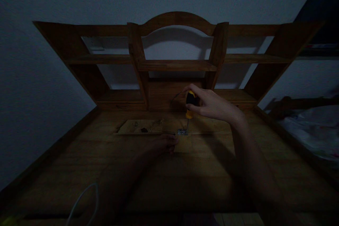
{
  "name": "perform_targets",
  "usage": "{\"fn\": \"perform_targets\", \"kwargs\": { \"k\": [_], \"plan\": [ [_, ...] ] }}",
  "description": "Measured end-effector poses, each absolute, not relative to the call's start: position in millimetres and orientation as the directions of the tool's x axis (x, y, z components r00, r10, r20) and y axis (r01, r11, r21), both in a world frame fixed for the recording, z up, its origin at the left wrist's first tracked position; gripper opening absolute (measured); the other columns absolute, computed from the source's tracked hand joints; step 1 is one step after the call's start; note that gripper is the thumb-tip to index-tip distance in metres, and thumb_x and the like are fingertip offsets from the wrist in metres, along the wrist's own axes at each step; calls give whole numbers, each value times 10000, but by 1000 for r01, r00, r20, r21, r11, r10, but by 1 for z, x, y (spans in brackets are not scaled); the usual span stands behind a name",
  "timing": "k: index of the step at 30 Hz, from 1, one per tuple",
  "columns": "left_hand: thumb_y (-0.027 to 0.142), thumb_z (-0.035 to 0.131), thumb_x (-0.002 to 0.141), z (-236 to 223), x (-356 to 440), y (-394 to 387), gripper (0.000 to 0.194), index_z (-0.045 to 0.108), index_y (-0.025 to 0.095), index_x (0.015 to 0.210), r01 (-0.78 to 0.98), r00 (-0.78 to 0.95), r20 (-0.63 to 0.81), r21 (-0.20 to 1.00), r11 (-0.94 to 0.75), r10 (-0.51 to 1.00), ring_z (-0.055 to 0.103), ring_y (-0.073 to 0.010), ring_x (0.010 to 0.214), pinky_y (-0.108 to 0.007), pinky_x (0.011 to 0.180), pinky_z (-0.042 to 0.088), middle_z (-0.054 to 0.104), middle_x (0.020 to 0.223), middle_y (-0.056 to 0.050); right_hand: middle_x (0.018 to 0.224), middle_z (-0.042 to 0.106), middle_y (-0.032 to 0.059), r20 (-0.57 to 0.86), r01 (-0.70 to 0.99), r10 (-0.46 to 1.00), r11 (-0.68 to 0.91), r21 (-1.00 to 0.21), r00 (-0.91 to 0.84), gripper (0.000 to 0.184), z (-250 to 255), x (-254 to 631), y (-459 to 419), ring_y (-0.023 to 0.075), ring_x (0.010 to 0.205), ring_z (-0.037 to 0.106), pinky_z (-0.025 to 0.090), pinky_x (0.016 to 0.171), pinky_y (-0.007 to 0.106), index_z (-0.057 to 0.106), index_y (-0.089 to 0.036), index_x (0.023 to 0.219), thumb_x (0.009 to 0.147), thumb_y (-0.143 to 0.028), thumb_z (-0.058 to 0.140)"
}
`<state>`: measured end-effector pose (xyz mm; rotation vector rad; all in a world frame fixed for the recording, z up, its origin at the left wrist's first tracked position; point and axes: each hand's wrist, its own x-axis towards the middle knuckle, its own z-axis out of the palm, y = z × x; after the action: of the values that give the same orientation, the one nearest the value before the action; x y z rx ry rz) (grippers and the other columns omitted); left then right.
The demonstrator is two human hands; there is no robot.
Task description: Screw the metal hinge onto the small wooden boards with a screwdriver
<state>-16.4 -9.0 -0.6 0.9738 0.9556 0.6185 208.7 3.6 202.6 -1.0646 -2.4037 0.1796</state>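
Head camera view, dimly lit: a person works with both hands at a wooden desk (209, 164) below a shelf unit (177, 65). The right hand (212, 103) has its fingers closed around the handle of a screwdriver (189, 103), held nearly upright, apparently so that its shaft can press straight down on a small metal fitting (182, 132). That fitting sits near the middle of the desk, at the far edge of a pale square of wood (184, 144). The left hand (167, 142) lies low beside the fitting, seemingly to steady it; shadow hides whether its fingers pinch anything. The screwdriver has a thick yellow-and-black handle and a thin, silvery shaft. The fitting is shiny, flat and hinge-like, its details too small to read. To its left lies a rough, pale strip (153, 125) with a dark mark.
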Motion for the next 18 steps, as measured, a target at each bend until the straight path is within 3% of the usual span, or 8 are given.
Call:
{"fn": "perform_targets", "kwargs": {
  "k": [6,10,14,18],
  "plan": [
    [338,799,707,1,-16,-8,270,630,127,711,-20,483,-387,892,452,786,460,-65,461,-199,466,360,536,570,22,998,660,16,357,615,704,710,-343,-614,406,205,212,1,182,826,613,418,713,264,502,-252,1243,851,-295,598],
    [307,787,729,0,-17,-8,234,632,132,726,-39,461,-391,888,458,797,476,-66,482,-204,489,388,548,598,18,921,665,34,428,698,719,674,-240,-547,333,200,205,2,206,816,622,403,692,277,534,-231,1160,891,-419,589],
    [300,791,721,-2,-18,-8,232,633,133,744,-51,471,-391,883,466,791,488,-72,494,-206,490,392,555,616,15,809,652,63,467,808,756,573,-135,-458,427,197,202,3,238,732,617,385,632,306,529,-197,1111,907,-572,513],
    [341,799,713,-3,-18,-8,270,628,132,728,-48,492,-372,891,451,787,451,-64,466,-214,485,387,536,593,23,1018,673,86,414,733,742,644,-221,-527,402,201,206,2,247,886,641,447,750,329,496,-207,1214,894,-441,558]
  ]
}}
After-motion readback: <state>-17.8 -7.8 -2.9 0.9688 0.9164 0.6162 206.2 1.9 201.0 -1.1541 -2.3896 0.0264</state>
